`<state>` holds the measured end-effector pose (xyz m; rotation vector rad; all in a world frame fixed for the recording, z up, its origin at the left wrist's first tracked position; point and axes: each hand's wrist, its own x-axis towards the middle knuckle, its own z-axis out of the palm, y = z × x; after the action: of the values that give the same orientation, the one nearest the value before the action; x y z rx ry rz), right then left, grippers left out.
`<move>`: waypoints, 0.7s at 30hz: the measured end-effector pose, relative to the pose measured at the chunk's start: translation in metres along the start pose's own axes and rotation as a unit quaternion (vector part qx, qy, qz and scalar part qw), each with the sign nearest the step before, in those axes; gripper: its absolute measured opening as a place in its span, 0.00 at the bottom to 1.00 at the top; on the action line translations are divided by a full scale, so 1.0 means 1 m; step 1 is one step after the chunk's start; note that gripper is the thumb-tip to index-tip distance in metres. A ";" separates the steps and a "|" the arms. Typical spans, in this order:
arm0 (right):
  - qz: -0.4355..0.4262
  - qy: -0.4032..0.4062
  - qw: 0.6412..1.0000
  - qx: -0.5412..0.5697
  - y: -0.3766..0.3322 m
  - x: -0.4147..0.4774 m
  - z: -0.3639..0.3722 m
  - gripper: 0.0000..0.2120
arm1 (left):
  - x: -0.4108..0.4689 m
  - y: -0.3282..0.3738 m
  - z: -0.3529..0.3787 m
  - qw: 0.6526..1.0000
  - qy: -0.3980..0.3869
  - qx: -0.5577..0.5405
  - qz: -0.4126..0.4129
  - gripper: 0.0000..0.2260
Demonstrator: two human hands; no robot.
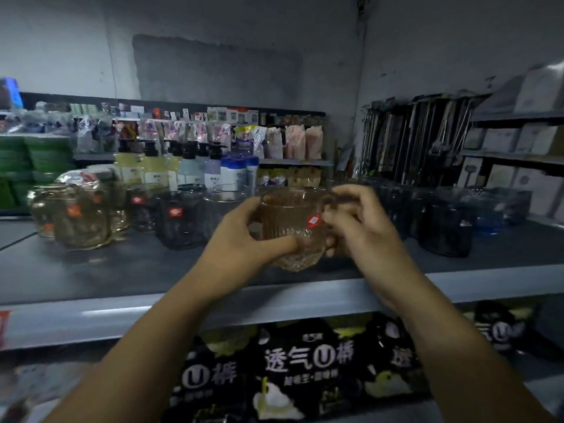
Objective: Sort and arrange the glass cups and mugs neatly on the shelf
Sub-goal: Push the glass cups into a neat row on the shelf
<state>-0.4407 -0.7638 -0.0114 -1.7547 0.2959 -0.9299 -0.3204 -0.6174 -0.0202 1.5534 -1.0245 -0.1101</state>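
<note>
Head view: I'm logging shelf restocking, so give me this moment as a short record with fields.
held item: amber mug, ribbed glass, red sticker
left hand: grips the mug's body
right hand: at the mug's handle side
mug position: lifted, above the shelf
left of mug: amber glasses, then dark mugs
right of mug: dark mugs, then blue glasses
below shelf: black packets
</note>
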 end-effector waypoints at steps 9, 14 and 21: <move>-0.069 -0.196 0.954 -0.215 0.038 0.013 -0.057 0.37 | 0.020 0.012 0.084 0.983 0.149 0.043 -0.094 0.28; -0.060 -0.175 0.971 -0.151 0.052 0.045 -0.056 0.33 | 0.018 0.015 0.093 0.989 0.104 0.032 -0.097 0.09; -0.023 -0.073 0.984 -0.160 0.056 0.068 -0.054 0.30 | 0.021 0.011 0.058 0.970 0.076 0.230 -0.024 0.19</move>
<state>-0.4209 -0.8643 -0.0250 -2.1216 0.3242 -0.8124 -0.3479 -0.6740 -0.0175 1.9715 -0.9312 0.2268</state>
